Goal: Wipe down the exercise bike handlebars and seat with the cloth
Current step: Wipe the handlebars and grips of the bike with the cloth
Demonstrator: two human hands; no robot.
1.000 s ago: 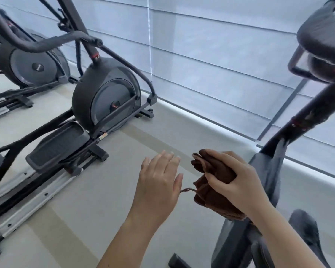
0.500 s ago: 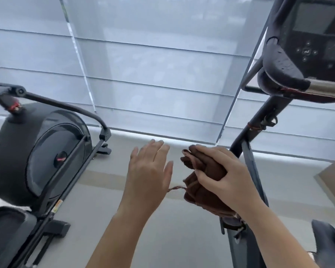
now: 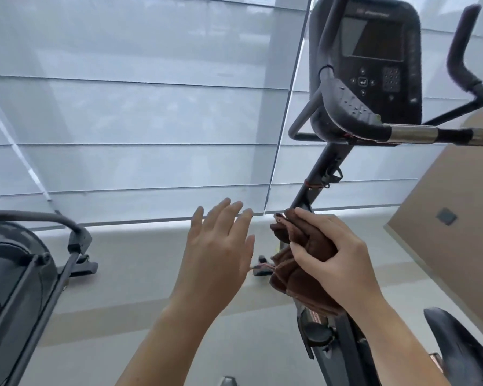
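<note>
The bunched brown terry cloth (image 3: pixel 299 263) sits crumpled in the right hand (image 3: pixel 338 263), whose fingers are curled around its upper part and clamp it against the palm, while loose folds hang below the hand and a thin frayed thread trails off toward the left. It looks soft, light and limp, so it should mould readily around a tube or a curved pad; it seems in no danger of breaking, though a loose wad may slip or unfold under a firm rub. Gathering it into a flat pad under the palm and fingers would probably give the best grip for wiping.

The left hand (image 3: pixel 221 252) is empty, fingers spread and extended, just beside the cloth but not touching it; only the thread reaches near its edge.

Directly behind the cloth rises the black upright post of the exercise bike (image 3: pixel 315 179). Well above the hands, the curved black padded handlebar with a metal sensor section (image 3: pixel 352 112) wraps in front of the dark console with screen and buttons (image 3: pixel 374 65). The black saddle (image 3: pixel 457 344) is at the lower right edge of the view, below the right forearm. Neither surface is touched yet, so the wiping appears not to have begun.

At the left edge stands a dark grey elliptical trainer (image 3: pixel 9 274), well apart, before pale window blinds (image 3: pixel 137 107).
</note>
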